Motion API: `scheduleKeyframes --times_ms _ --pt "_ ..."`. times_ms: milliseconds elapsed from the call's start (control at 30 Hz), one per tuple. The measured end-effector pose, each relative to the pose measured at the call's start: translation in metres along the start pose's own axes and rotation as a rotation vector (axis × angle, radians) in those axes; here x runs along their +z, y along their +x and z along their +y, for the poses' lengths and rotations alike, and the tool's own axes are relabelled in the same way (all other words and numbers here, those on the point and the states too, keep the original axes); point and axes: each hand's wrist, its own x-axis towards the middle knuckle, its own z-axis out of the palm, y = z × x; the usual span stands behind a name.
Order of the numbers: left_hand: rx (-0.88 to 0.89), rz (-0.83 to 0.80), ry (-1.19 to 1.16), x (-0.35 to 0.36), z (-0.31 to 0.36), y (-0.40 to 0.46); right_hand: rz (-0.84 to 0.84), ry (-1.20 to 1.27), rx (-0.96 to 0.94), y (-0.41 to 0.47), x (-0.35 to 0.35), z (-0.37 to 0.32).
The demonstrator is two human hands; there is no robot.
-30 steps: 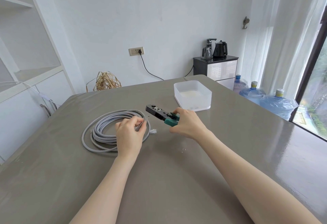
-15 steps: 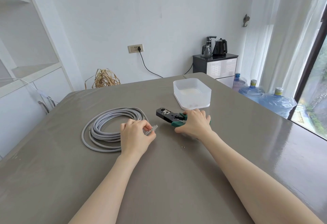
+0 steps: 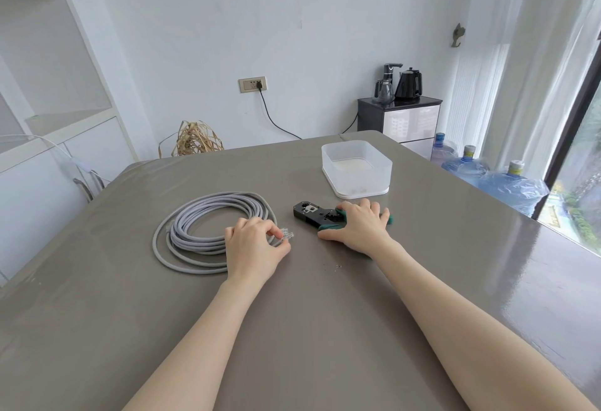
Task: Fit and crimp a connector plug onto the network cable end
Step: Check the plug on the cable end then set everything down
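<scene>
A grey network cable (image 3: 195, 225) lies coiled on the grey table (image 3: 292, 329). My left hand (image 3: 252, 248) sits at the coil's right side and pinches the cable end, where a clear connector plug (image 3: 286, 235) sticks out past my fingertips. To the right, the black crimping tool with green handles (image 3: 313, 214) lies flat on the table. My right hand (image 3: 361, 225) rests on top of its handles with fingers spread over them.
A translucent white plastic box (image 3: 356, 168) stands behind the tool. Small cable scraps (image 3: 338, 267) lie on the table near my right wrist. Beyond the table's right edge stand water bottles (image 3: 468, 163) and a cabinet with kettles (image 3: 400, 115).
My right hand lowered the crimping tool from the air onto the table and now lies over it. My left hand moved the cable end down to the plug on the table.
</scene>
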Motion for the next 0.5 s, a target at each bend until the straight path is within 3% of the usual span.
scheduleKeyframes --times_ms 300,500 --pt "-0.010 0.007 -0.017 -0.0018 0.0011 -0.0004 0.028 -0.125 -0.037 -0.0040 0.0021 -0.0031" --pt "-0.037 0.011 -0.111 -0.0018 0.0059 0.0026 0.065 -0.019 -0.083 -0.0043 -0.0045 -0.0078"
